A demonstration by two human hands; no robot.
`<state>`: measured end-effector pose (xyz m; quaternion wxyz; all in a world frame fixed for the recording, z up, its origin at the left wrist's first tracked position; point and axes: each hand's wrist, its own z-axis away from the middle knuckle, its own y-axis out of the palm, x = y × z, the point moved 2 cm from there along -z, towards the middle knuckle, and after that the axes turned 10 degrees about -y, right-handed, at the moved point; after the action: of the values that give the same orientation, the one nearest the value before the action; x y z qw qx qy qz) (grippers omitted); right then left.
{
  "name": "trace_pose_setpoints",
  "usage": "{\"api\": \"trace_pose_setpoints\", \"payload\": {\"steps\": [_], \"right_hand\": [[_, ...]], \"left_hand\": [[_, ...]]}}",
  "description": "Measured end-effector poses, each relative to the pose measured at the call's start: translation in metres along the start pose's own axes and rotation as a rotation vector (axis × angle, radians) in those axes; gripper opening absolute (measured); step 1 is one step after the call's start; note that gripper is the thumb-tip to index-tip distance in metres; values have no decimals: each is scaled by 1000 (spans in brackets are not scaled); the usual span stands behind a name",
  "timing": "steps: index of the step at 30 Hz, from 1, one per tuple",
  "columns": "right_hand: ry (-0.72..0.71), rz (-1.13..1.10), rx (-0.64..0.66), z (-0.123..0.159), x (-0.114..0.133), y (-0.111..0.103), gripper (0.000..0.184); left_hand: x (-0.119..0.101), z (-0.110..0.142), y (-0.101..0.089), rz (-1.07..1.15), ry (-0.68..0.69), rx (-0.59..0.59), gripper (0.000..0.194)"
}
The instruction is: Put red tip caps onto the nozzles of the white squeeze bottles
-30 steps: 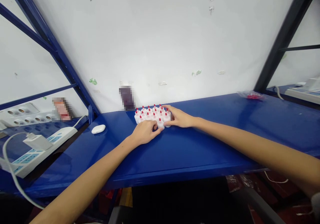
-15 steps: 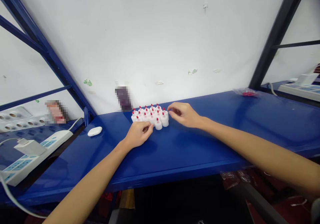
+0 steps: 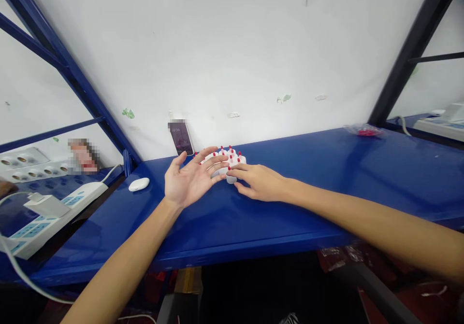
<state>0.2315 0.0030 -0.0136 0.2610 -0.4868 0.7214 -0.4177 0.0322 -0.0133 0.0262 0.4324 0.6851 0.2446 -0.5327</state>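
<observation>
Several small white bottles with red tips (image 3: 242, 159) stand upright in a tight cluster near the wall. My left hand (image 3: 190, 179) is spread, palm showing, at the left front of this cluster; its fingers cover part of the bottles, and nothing is seen in it. From the right, my right hand (image 3: 259, 181) reaches to the front bottle (image 3: 231, 179). Its fingers are stretched out by the red tip, with the thumb apart and lower. Whether the fingertips touch that bottle I cannot make out.
A phone (image 3: 181, 138) leans on the wall behind the bottles. A white earbud case (image 3: 139, 184) lies on the blue table (image 3: 290, 227) at left. Beside it runs a power strip (image 3: 39, 222) with a plugged charger. A clear bag with red pieces (image 3: 366, 132) lies at the back right.
My left hand has opened from a curl and turned its palm up, moving slightly left. My right hand has come forward and down from the cluster's right side to its front bottle.
</observation>
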Motion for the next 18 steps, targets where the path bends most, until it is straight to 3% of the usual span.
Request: {"api": "trace_pose_setpoints", "payload": {"steps": [10,18], "right_hand": [[-7,69,116,-5,7,9,36],[-118,75,15,0,9,5,20]], "left_hand": [[2,-3,-8,46,-22,-39,58],[6,-3,-9,-73,-35,-19,66]]}}
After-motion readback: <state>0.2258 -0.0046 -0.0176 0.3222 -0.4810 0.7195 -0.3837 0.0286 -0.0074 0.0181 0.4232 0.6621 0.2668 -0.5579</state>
